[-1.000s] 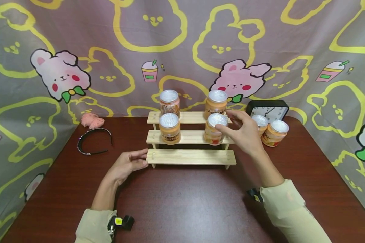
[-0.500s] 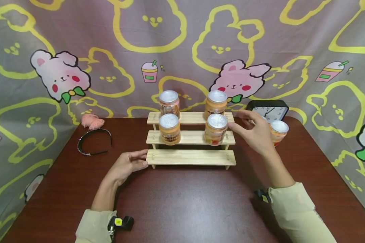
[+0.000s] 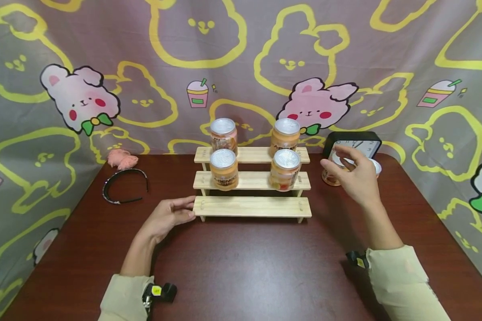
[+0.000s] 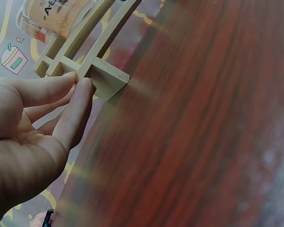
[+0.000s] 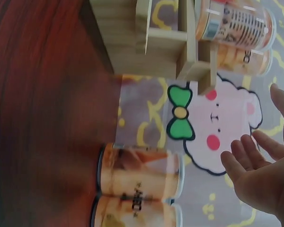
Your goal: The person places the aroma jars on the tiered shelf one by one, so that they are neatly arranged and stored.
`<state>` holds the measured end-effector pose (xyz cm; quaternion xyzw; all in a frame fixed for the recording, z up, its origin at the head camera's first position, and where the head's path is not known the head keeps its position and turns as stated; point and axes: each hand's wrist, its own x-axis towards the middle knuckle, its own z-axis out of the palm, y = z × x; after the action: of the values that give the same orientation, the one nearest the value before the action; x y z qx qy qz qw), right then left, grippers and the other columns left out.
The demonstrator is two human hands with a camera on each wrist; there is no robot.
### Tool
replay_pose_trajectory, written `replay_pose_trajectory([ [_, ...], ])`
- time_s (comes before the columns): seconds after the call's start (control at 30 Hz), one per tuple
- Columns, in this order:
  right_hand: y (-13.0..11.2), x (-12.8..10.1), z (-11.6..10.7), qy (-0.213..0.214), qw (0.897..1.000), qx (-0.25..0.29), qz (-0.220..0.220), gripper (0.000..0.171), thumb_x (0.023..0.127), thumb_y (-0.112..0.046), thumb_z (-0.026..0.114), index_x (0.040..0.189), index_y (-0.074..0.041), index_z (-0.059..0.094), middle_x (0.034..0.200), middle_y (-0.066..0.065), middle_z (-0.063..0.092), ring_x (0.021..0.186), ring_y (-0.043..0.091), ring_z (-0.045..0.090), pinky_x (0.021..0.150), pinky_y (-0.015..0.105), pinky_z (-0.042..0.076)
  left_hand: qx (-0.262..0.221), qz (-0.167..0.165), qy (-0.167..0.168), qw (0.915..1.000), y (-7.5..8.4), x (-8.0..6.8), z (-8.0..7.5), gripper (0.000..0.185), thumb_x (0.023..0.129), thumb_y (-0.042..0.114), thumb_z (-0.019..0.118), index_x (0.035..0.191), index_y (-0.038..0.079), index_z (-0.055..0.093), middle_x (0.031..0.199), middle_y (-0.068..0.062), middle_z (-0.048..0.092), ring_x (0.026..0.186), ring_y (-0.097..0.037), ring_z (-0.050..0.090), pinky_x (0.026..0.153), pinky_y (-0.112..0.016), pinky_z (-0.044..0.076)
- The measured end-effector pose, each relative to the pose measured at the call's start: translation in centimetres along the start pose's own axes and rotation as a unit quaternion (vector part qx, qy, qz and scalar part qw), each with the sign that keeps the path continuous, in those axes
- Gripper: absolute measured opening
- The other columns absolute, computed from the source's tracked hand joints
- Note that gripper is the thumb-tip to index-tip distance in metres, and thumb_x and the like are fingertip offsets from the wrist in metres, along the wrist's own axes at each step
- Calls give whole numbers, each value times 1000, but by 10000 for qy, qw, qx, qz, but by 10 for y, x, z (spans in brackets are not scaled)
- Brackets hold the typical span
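A three-step wooden display stand (image 3: 252, 207) stands mid-table. My left hand (image 3: 166, 218) pinches the left end of its lowest step between thumb and fingers, plain in the left wrist view. On the top step are two foil-lidded cans, a left can (image 3: 223, 137) and a right can (image 3: 286, 137). The middle step carries another pair, a left can (image 3: 224, 174) and a right can (image 3: 285, 174). My right hand (image 3: 357, 176), fingers loosely spread and holding nothing, hovers by two more cans (image 5: 142, 172) on the table, partly hiding them in the head view.
A black clock (image 3: 371, 139) stands at the back right behind the loose cans. A dark headband (image 3: 104, 191) and a pink fluffy item (image 3: 122, 159) lie at the back left. A patterned curtain (image 3: 241, 80) closes off the table's back and sides.
My right hand has let go of the middle step's right can and moved right to the loose cans. My left hand keeps its hold on the stand.
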<state>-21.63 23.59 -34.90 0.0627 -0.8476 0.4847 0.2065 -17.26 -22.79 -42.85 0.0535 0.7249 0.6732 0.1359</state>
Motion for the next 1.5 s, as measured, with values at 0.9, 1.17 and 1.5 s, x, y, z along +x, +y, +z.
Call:
replay_pose_trajectory([
  [0.9, 44, 11, -40, 669, 9937, -560, 703, 61, 90, -29, 79, 139, 2, 59, 137, 20, 58, 133, 32, 52, 113, 32, 38, 17, -2, -5, 10000, -1, 1, -1, 57, 95, -8, 63, 145, -17, 40, 123, -26, 61, 91, -13, 66, 83, -23, 55],
  [1.17, 58, 16, -49, 386, 9894, -978, 999, 77, 91, -38, 75, 150, 2, 45, 150, 24, 47, 137, 43, 44, 112, 56, 34, 39, 2, 1, 10000, -1, 2, -1, 58, 92, -12, 63, 145, -17, 40, 123, -26, 61, 93, -11, 66, 82, -23, 55],
  [1.5, 78, 21, -54, -59, 9789, -1713, 1114, 80, 93, -39, 73, 150, 8, 40, 147, 33, 44, 129, 53, 42, 103, 65, 36, -25, 23, -20, 10000, -1, 0, -1, 58, 92, -13, 62, 145, -18, 39, 120, -23, 62, 91, -11, 65, 83, -23, 55],
])
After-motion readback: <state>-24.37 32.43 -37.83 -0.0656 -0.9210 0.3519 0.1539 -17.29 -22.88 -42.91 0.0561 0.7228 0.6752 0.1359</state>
